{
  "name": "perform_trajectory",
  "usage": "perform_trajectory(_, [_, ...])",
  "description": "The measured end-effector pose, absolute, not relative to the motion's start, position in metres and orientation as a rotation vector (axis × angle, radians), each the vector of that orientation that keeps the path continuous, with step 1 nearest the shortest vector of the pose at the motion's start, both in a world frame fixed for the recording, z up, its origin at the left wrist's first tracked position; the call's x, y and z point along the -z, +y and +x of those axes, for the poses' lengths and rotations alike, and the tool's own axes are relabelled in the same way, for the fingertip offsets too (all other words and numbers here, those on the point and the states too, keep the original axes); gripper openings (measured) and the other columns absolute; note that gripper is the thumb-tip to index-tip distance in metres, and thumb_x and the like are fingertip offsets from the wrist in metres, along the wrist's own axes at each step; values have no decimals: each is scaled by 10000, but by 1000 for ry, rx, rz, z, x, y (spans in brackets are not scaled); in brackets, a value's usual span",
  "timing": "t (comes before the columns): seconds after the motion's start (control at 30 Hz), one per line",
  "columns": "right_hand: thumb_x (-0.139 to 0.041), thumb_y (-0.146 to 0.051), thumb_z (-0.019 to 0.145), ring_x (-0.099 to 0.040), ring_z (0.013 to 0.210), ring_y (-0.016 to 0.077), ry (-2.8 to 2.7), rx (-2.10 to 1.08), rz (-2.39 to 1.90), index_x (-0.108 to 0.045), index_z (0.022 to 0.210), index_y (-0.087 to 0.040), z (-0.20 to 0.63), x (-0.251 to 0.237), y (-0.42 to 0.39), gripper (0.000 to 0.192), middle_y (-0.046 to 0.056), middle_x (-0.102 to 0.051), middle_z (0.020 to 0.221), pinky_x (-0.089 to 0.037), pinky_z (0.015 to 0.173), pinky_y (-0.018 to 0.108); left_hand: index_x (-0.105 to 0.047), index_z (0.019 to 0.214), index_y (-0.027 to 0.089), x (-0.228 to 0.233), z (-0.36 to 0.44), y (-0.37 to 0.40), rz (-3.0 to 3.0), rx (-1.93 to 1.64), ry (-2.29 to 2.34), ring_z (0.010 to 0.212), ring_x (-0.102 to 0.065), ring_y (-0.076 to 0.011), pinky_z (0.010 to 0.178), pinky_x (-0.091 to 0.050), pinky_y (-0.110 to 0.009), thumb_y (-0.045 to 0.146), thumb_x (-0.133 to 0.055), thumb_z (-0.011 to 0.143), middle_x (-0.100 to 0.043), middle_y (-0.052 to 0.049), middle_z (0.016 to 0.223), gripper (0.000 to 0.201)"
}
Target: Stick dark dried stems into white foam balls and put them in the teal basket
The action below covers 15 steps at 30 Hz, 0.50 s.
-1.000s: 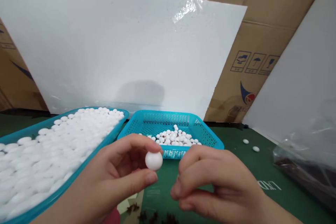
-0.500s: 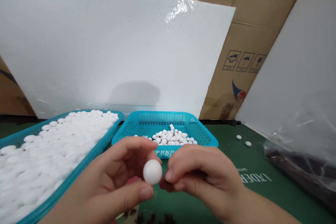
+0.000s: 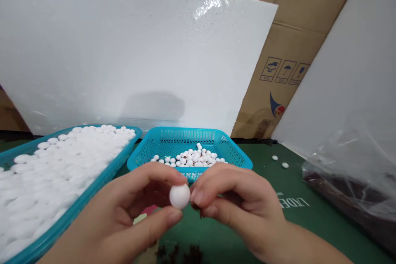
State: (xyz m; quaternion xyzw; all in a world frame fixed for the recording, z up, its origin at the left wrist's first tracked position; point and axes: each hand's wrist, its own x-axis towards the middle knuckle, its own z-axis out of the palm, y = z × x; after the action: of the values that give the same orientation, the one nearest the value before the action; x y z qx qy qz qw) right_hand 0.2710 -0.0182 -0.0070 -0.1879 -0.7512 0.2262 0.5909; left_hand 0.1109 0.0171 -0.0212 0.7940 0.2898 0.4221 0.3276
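Between its thumb and fingers my left hand (image 3: pixel 133 210) pinches a smooth white ball (image 3: pixel 180 196), which looks like foam. My right hand (image 3: pixel 241 202) is closed close against the ball's right side, its fingertips pinching a small dark reddish-brown piece (image 3: pixel 200 211) that they mostly hide. Beyond my hands stands a blue plastic basket (image 3: pixel 140 154) with many white balls, some with brown bits among them. To the left, a larger blue tray (image 3: pixel 103 179) is heaped with plain white balls (image 3: pixel 71 173).
Brown clusters (image 3: pixel 182 253) lie on the green table (image 3: pixel 241 243) below my hands. Two loose white balls (image 3: pixel 285 165) rest right of the basket. A clear bag of dark material (image 3: pixel 346 198) is at the right. A white panel (image 3: pixel 139 49) and cardboard (image 3: pixel 297 37) rise behind.
The white ball and my hands have risen slightly in view, and the right fingertips have come closer to the ball. The background has shifted a little left and up.
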Motion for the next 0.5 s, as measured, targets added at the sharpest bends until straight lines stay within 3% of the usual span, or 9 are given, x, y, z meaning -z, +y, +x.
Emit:
perform_trajectory(0.27, [-475,-55,692,-513,593,82,-1789,-440,-500,-541,629,-89,268,7,-19,97,46,-553,607,-412,563,126,-537,813,289,35,100,21,2184,-1156,761,654,-495,-166,453,-406,-219,286,-426,572,-539,12,562,266])
perform_trajectory(0.5, [-474,-62,693,-512,588,87,-1768,-475,-485,-544,626,-88,269,8,-18,100,53,-553,601,-412,556,129,-466,811,388,8,115,14,2401,-1254,552,572,-519,-72,456,-437,-95,144,-486,599,-542,102,673,324])
